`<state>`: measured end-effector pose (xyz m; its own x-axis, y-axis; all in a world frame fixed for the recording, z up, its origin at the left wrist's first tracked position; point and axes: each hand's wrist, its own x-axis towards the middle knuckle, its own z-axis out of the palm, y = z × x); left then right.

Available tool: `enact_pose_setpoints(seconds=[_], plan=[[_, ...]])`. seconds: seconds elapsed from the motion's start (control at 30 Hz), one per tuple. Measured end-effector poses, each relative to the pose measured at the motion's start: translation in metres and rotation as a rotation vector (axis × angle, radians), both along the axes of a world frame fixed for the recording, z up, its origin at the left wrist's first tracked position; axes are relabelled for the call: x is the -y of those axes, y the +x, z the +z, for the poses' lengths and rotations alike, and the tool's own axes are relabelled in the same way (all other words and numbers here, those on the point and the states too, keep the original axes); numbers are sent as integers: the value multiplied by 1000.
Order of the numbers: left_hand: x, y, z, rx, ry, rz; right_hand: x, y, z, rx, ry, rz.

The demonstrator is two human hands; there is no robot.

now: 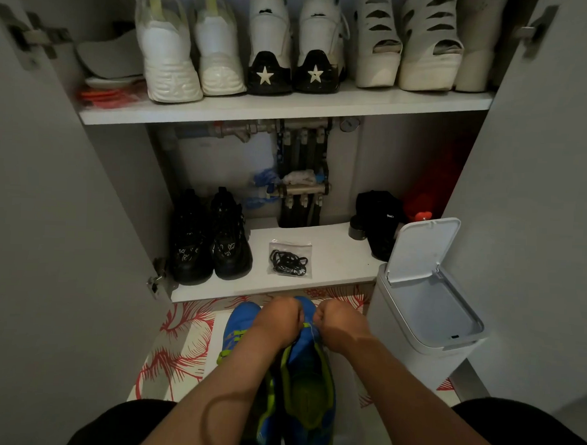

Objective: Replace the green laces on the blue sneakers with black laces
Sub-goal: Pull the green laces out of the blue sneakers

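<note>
Both forearms reach over the blue sneakers (307,384) on the patterned mat (179,345). Left hand (278,317) and right hand (339,325), knuckles up, curl tight on the green lace (311,329); the fingertips are hidden. The bagged black laces (288,262) lie near the lower shelf's (334,257) front edge.

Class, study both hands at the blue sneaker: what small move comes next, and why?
Probably draw the green lace out of the blue sneaker: left hand and right hand pinch it over its toe end, and black laces lie bagged on the shelf.
</note>
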<state>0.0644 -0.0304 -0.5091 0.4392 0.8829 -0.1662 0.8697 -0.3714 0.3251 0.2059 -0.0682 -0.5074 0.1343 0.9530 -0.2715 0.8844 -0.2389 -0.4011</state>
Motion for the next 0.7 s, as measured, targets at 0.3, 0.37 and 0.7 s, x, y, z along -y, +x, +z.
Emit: enact_pose_setpoints(seconds=[0.3, 0.37, 0.7], plan=[[-7, 12, -6, -271, -52, -84, 7, -1, 2, -129, 29, 47], [-6, 10, -7, -252, -41, -90, 9, 0, 3, -142, 9, 74], [-1, -10, 1, -111, -68, 20, 8, 0, 2, -92, -51, 74]])
